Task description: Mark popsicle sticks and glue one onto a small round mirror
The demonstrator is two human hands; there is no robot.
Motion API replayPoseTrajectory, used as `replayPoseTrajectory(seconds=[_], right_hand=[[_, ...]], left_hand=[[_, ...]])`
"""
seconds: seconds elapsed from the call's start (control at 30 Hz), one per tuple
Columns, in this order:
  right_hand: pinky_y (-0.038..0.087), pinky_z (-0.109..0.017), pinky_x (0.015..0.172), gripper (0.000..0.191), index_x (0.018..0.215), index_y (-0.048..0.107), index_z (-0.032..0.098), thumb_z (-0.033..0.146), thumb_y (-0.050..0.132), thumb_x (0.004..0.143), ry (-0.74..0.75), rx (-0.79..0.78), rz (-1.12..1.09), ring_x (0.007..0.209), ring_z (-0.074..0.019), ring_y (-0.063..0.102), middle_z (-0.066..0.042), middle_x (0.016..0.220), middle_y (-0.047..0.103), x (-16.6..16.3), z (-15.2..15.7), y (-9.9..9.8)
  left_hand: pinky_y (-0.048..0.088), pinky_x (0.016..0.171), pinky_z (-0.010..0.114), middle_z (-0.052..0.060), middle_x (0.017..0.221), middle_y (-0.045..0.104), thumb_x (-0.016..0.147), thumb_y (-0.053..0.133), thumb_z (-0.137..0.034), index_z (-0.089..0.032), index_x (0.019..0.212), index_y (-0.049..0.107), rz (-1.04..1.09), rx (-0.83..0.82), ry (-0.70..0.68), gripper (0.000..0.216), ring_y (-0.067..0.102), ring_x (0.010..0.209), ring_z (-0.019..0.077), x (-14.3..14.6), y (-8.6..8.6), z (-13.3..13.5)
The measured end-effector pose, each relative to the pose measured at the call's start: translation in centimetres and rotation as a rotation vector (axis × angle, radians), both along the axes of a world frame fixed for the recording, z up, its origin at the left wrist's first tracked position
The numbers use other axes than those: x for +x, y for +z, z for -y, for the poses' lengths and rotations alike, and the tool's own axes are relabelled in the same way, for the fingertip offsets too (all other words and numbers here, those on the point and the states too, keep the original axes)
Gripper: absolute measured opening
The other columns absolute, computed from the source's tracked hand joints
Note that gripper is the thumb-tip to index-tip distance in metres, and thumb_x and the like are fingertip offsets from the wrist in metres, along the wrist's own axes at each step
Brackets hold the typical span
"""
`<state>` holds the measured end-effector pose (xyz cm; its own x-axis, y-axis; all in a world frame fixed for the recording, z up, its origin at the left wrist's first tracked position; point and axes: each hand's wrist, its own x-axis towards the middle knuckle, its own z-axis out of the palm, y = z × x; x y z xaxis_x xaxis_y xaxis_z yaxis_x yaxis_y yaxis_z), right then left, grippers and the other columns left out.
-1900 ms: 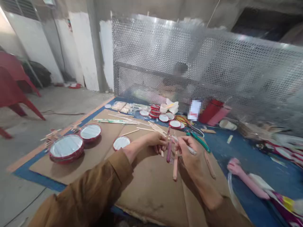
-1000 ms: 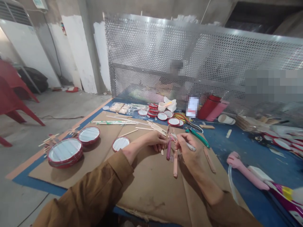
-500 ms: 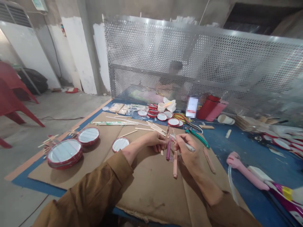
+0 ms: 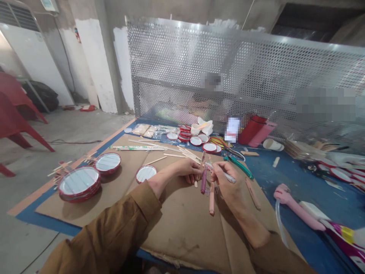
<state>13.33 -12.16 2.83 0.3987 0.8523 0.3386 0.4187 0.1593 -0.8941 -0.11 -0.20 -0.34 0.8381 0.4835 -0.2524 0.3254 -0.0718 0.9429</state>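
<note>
My left hand (image 4: 189,171) is closed on a flat wooden craft stick (image 4: 202,159) that stands upright over the cardboard sheet (image 4: 182,224). My right hand (image 4: 224,178) grips a pale marker pen (image 4: 229,177), its front end up against the stick; the exact contact is too small to see. Just below the fingers is a purple stick-shaped piece (image 4: 203,182). Beside it a pink stick-shaped piece (image 4: 211,199) points towards me. Whether these two are joined to the held stick, I cannot tell.
Round red-rimmed pieces (image 4: 80,182) are stacked at the left, another (image 4: 146,173) beside my left wrist. Loose sticks (image 4: 188,153) and green-handled pliers (image 4: 241,167) lie beyond my hands. A pink glue gun (image 4: 299,207) is at the right. Behind the table stands a perforated metal panel (image 4: 176,68).
The view has shifted very slightly. Both hands keep the same hold, with the pen still at the craft stick.
</note>
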Motion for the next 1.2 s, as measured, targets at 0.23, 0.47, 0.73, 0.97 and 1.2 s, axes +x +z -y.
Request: replayPoseTrajectory(seconds=[0.23, 0.47, 0.73, 0.97, 1.2], right_hand=[[0.041, -0.024, 0.049, 0.028, 0.072, 0.058, 0.022, 0.047, 0.06, 0.083, 0.011, 0.002, -0.016, 0.05, -0.0131, 0.052, 0.004, 0.054, 0.055, 0.1, -0.1, -0.2], [0.042, -0.025, 0.05, 0.028, 0.072, 0.058, 0.022, 0.047, 0.059, 0.083, 0.014, 0.006, 0.0, 0.05, -0.0137, 0.053, 0.003, 0.055, 0.056, 0.3, -0.3, -0.4], [0.043, -0.024, 0.05, 0.029, 0.072, 0.058, 0.021, 0.047, 0.059, 0.084, 0.006, -0.017, 0.007, 0.051, -0.0139, 0.052, 0.002, 0.056, 0.056, 0.0, 0.1, 0.3], [0.041, -0.025, 0.049, 0.029, 0.072, 0.057, 0.022, 0.05, 0.061, 0.082, -0.01, 0.004, -0.02, 0.05, -0.014, 0.05, 0.003, 0.056, 0.055, 0.2, -0.3, -0.1], [0.042, -0.026, 0.052, 0.027, 0.076, 0.06, 0.021, 0.048, 0.062, 0.08, 0.007, 0.029, 0.025, 0.055, -0.0152, 0.053, 0.001, 0.061, 0.058, 0.3, -0.5, -0.1]], left_hand=[[0.05, 0.054, 0.021, -0.002, 0.068, 0.063, 0.086, 0.064, -0.039, -0.014, 0.077, 0.059, 0.011, -0.014, -0.002, 0.027, 0.063, 0.053, 0.0093, 0.0, 0.1, 0.1], [0.05, 0.054, 0.021, -0.001, 0.067, 0.063, 0.089, 0.056, -0.029, -0.013, 0.076, 0.059, -0.003, -0.014, 0.001, 0.02, 0.063, 0.052, 0.0093, 0.0, 0.3, 0.1], [0.049, 0.053, 0.02, -0.001, 0.062, 0.062, 0.086, 0.06, -0.037, -0.014, 0.077, 0.06, 0.011, -0.012, 0.003, 0.025, 0.062, 0.051, 0.0096, 0.1, -0.3, -0.1], [0.049, 0.052, 0.018, -0.002, 0.059, 0.061, 0.089, 0.053, -0.024, -0.014, 0.074, 0.058, 0.002, -0.014, 0.017, 0.019, 0.06, 0.048, 0.0076, 0.1, 0.4, 0.4], [0.051, 0.055, 0.021, -0.002, 0.06, 0.061, 0.086, 0.059, -0.025, -0.013, 0.074, 0.058, -0.006, -0.031, 0.035, 0.017, 0.06, 0.05, 0.0089, 0.0, 0.9, 0.7]])
